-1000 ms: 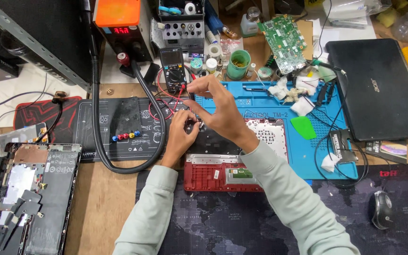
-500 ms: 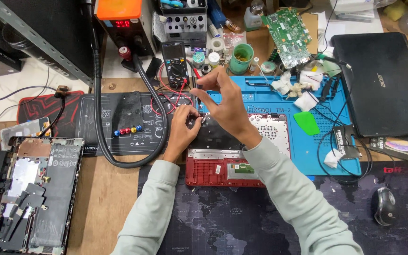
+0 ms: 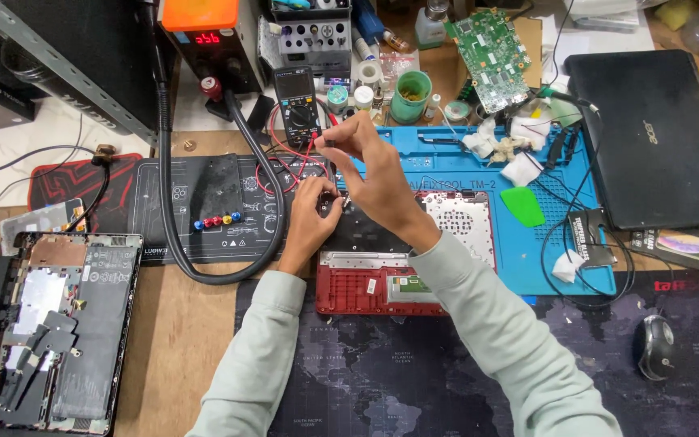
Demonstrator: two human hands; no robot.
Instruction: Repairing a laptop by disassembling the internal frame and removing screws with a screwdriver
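A red laptop base (image 3: 366,287) with a black keyboard lies upside down across the blue mat (image 3: 560,267) and the dark desk mat. My left hand (image 3: 311,217) rests on its upper left corner, fingers closed on a thin multimeter probe. My right hand (image 3: 375,166) hovers just above it and pinches a black probe, tip pointing down at the same corner. Red and black leads run from both hands back to the black multimeter (image 3: 299,113).
An opened laptop chassis (image 3: 50,332) lies at the left. A black hose (image 3: 171,202) loops over the black work mat (image 3: 212,206). A closed black laptop (image 3: 649,133), a green circuit board (image 3: 491,48), a green cup (image 3: 410,95) and a mouse (image 3: 655,346) surround the work.
Both hands stay at the same corner of the red base; my right hand has risen slightly. The view has shifted a little.
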